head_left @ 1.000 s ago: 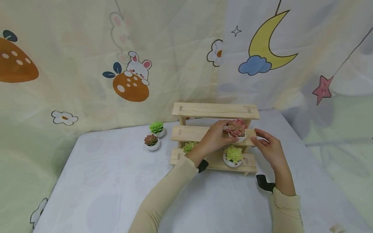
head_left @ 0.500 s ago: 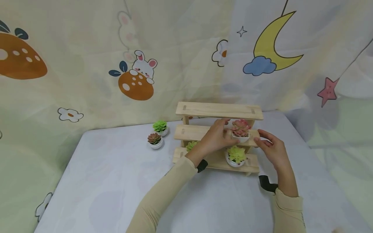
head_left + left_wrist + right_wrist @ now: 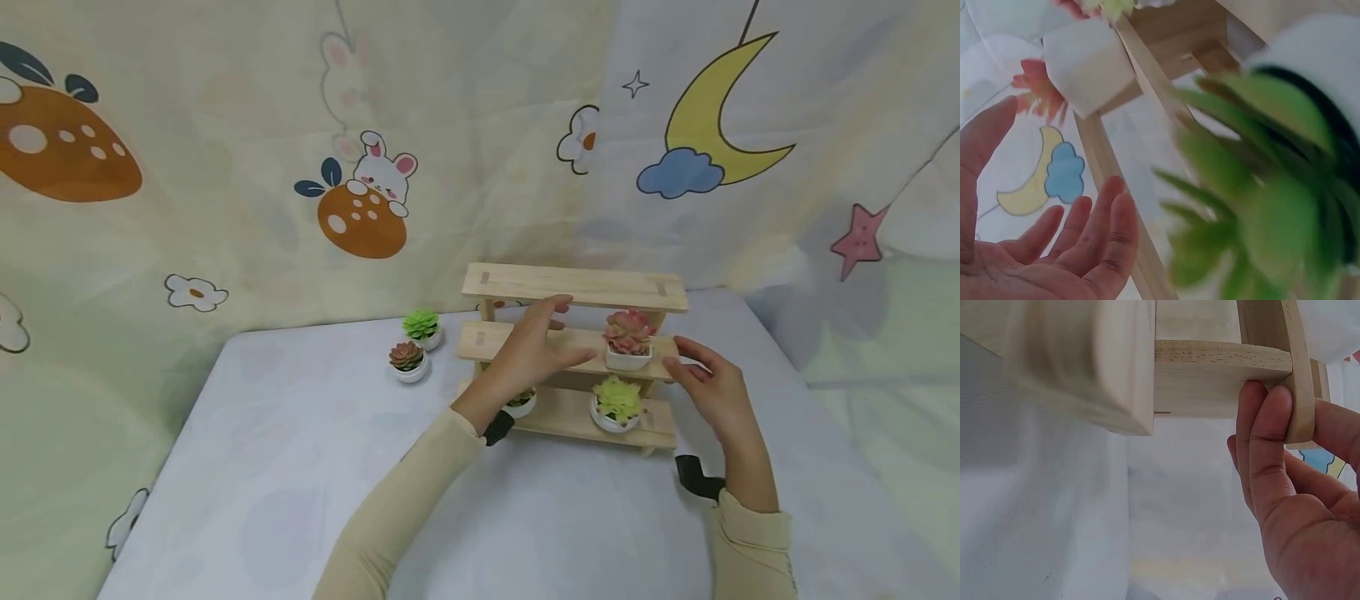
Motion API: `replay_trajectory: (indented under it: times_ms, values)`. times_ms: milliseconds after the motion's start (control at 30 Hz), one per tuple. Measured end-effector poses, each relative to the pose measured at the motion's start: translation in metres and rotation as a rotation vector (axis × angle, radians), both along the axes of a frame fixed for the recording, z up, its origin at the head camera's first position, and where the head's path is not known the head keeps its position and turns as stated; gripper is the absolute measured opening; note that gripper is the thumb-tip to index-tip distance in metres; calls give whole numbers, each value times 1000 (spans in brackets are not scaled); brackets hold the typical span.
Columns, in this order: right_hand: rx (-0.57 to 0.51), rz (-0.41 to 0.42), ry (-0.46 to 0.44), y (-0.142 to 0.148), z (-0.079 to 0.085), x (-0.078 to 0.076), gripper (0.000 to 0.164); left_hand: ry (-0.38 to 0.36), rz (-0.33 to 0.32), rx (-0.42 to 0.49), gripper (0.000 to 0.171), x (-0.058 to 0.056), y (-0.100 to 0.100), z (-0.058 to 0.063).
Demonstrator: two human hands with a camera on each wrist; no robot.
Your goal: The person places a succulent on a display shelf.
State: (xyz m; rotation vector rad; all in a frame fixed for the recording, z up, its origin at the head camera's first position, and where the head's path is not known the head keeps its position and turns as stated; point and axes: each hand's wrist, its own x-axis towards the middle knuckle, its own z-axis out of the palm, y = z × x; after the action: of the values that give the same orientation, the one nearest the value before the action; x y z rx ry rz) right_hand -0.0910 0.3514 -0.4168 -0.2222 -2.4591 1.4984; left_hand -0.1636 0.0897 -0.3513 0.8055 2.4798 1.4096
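Note:
A three-tier wooden plant stand (image 3: 573,285) stands on the table. On the right of its middle tier sits a pink succulent (image 3: 628,335) in a white square pot. My left hand (image 3: 525,350) hovers over that tier, left of the pot, fingers spread and holding nothing; the left wrist view shows a gap between the fingers (image 3: 1124,225) and the white pot (image 3: 1088,65). My right hand (image 3: 716,390) pinches the middle tier's right end, thumb and fingers on either side of the board (image 3: 1300,381). The lower tier bears a yellow-green succulent (image 3: 617,400) and another green succulent (image 3: 520,403), partly behind my left wrist.
Left of the stand, a bright green succulent (image 3: 422,327) and a reddish-brown succulent (image 3: 407,360) stand in white round pots on the white-covered table (image 3: 300,467). A printed curtain (image 3: 465,167) hangs close behind the stand.
My left hand has let go of the pink succulent's pot and drawn back to the left. The pot stays on the middle tier. My right hand keeps its grip; the head view has shifted slightly.

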Motion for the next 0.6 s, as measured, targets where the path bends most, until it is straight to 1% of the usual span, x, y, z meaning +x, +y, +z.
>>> replay_trajectory:
  times_ms: [133, 233, 367, 600]
  values:
    - [23, 4, 9, 2, -1, -1, 55, 27, 24, 37, 75, 0, -13, 1]
    - [33, 3, 13, 4, -1, -2, 55, 69, 50, 57, 70, 1, -23, 1]
    - [44, 7, -2, 4, 0, -3, 55, 119, 78, 67, 65, 2, -34, 1]
    - [29, 8, -40, 0, 1, -2, 58, 149, 107, 78, 64, 2, -48, -1]
